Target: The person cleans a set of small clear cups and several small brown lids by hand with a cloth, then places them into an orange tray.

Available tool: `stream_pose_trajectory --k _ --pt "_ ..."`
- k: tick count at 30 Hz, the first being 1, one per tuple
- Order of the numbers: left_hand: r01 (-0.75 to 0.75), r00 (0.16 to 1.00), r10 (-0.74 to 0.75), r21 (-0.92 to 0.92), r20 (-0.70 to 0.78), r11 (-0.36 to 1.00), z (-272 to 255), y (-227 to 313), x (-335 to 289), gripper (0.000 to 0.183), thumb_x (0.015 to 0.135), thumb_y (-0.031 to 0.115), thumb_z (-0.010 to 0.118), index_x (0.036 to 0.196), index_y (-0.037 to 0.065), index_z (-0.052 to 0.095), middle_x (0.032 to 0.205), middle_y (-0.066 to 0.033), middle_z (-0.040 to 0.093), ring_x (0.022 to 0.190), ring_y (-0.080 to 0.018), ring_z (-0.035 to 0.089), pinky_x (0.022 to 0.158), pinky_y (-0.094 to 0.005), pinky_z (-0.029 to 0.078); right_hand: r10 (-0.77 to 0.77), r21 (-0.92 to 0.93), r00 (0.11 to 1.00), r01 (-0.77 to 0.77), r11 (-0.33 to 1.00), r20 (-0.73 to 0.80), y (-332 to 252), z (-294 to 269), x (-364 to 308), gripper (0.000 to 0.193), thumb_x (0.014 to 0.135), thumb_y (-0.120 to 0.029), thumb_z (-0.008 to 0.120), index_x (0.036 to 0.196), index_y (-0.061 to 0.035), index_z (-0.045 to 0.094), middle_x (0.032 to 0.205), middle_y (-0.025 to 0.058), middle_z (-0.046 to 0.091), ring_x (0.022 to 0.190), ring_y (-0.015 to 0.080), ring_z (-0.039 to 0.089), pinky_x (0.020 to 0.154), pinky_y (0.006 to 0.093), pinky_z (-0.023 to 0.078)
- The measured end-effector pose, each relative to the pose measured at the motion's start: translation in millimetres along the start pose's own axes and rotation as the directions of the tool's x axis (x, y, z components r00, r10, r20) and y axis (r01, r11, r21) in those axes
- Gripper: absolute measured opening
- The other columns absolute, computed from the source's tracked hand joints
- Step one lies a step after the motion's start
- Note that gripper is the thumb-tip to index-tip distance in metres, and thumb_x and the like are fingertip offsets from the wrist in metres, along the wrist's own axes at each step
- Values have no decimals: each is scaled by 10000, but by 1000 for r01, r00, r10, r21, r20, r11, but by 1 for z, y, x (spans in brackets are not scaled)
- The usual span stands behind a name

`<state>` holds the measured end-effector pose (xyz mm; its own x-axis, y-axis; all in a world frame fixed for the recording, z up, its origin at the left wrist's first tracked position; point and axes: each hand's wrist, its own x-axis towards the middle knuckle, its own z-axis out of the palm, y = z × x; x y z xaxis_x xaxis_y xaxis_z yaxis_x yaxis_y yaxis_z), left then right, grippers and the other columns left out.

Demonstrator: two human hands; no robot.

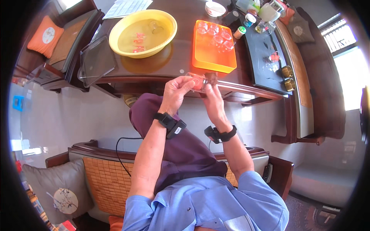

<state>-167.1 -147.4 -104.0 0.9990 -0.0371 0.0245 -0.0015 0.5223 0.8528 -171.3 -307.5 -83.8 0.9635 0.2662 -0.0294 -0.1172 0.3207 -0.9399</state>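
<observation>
My left hand is closed round a small clear glass with red print, held just off the table's front edge. My right hand pinches a crumpled brown cloth against the glass's other end; its fingertips are partly hidden. Beyond my hands stands a yellow basin of water, with a clear glass and red-printed pieces in it. To its right, an orange tray holds several clear glasses at its far end.
A clear plastic lid overhangs the table's left edge. At the right lies a black tea board with two brass-coloured cups. A white bowl, a green-capped bottle and papers sit farther back.
</observation>
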Motion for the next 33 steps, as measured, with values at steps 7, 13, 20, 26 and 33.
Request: stream_pose_trajectory --k 7,13,20,26,33 --pt "21 989 -44 -161 -141 987 -9 -5 6 237 1018 188 657 1156 4 713 1127 -60 741 1001 -120 687 972 -292 514 -451 -746 888 239 621 -90 6 -26 -9 421 965 -1 586 1377 -6 500 1214 160 619 1153 263 603 1005 402 477" --pt "76 997 -75 -235 15 969 -8 -4 4 252 1037 203 623 1176 8 701 1131 -66 742 1018 -138 699 985 -321 521 -477 -849 861 380 367 179 -26 -9 -1 434 934 -37 639 1352 36 548 1342 227 609 1238 395 597 1060 427 478" --pt "92 990 -111 -211 -82 973 -13 -5 2 252 1031 215 627 1145 11 721 1053 -61 751 958 -128 693 930 -310 524 -448 -880 863 384 280 234 -2 5 -23 529 874 35 662 1394 14 566 1399 231 566 1274 421 558 1093 455 450" --pt "112 994 -113 -148 1 983 -13 -8 3 229 1033 205 630 1125 10 705 1066 -55 747 964 -115 684 936 -294 522 -554 -821 803 459 340 219 -17 -2 -3 237 835 46 699 1052 -15 626 1110 153 629 970 351 617 853 410 519" --pt "95 983 -97 19 155 995 -3 -3 -3 179 1018 164 653 1098 5 667 999 -50 732 916 -113 688 899 -276 540 -541 -826 819 432 361 192 -23 1 5 295 851 2 669 1143 -41 664 1273 174 616 1236 362 537 1048 432 445"
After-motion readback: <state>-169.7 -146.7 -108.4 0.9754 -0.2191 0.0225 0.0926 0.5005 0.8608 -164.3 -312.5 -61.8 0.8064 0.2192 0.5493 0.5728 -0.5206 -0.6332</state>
